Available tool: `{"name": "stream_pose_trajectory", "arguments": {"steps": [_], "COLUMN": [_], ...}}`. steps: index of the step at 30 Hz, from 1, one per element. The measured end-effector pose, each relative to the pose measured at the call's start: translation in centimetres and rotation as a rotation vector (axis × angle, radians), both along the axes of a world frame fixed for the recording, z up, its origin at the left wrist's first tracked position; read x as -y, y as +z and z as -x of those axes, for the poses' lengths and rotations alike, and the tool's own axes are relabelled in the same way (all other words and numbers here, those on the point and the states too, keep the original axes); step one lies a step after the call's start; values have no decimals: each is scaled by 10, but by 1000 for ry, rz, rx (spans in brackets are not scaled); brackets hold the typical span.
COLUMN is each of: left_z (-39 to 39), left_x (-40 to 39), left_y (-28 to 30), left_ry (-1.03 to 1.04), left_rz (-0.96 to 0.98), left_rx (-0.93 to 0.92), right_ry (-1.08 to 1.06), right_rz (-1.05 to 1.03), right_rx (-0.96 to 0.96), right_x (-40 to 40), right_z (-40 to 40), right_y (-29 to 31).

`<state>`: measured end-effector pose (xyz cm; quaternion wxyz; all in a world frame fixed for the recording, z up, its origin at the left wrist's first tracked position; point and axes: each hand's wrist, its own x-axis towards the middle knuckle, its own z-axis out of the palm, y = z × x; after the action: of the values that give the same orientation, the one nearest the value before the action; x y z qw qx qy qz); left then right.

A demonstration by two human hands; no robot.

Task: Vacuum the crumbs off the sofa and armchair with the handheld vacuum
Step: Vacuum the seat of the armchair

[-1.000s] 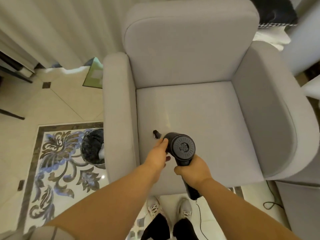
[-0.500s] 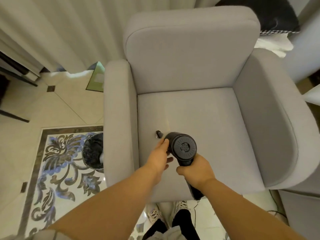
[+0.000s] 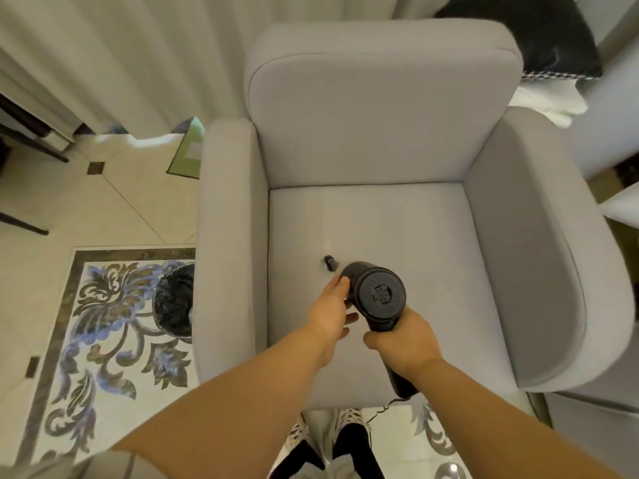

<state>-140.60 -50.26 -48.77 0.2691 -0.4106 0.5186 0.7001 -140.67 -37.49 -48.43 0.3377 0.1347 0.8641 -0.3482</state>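
Nearest the camera, the person's shoes (image 3: 345,426) are standing on the tiled floor (image 3: 114,216) just in front of the front edge of the armchair (image 3: 380,133). Above that edge, the right hand (image 3: 403,340) is wrapping its curled fingers round the grip of the black handheld vacuum (image 3: 378,295), clamped on it, with the grip's lower end and a thin cord (image 3: 380,409) hanging past the seat's front edge. The left hand (image 3: 332,305) is resting its fingers, fairly straight and slightly apart, against the left side of the vacuum's barrel, steadying rather than clasping it.

Further in, the narrow nozzle (image 3: 330,263) is touching the seat cushion (image 3: 397,229) in its front-left part, near the left armrest (image 3: 228,236). Crumbs are too small to make out on the fabric.

Judging by this, the armchair's seat is being vacuumed, and the pass is working the front-left part. The next move calls for keeping the nozzle down on the cushion and drawing it on toward the back edge and the right side, then along the seams by the armrests.

Beyond the armrest, a dark bin (image 3: 174,299) is sitting on the patterned floor, and pale curtains (image 3: 138,57) are hanging behind the chair.
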Motion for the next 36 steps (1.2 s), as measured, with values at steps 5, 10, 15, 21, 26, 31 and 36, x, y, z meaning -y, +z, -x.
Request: {"name": "stream_pose_trajectory", "arguments": {"steps": [5,10,15,21,26,31,36], "left_z": [7,12,25,29,30,33,39], "left_x": [32,23,-6,16,39,11,-9], "left_y": [-5,-14,-5,6,-7,-10,2], "left_ry": [99,35,-28,31,118,77,58], "left_rz": [105,46,-20,50,108,24,-12], "left_rx": [-5,35,28,-7,55,51,40], "right_ry": [63,27,10,42,70,42,21], "right_rz": [115,52,-37,75,136,15,-7], "right_rx": [26,45,22,13,57,39,31], "right_x": [36,22,-5,16,44,17,-3], "right_z": [13,16,26,34,35,36,40], "right_y": [-12,-21,-5,1,-17,-18,-2]}}
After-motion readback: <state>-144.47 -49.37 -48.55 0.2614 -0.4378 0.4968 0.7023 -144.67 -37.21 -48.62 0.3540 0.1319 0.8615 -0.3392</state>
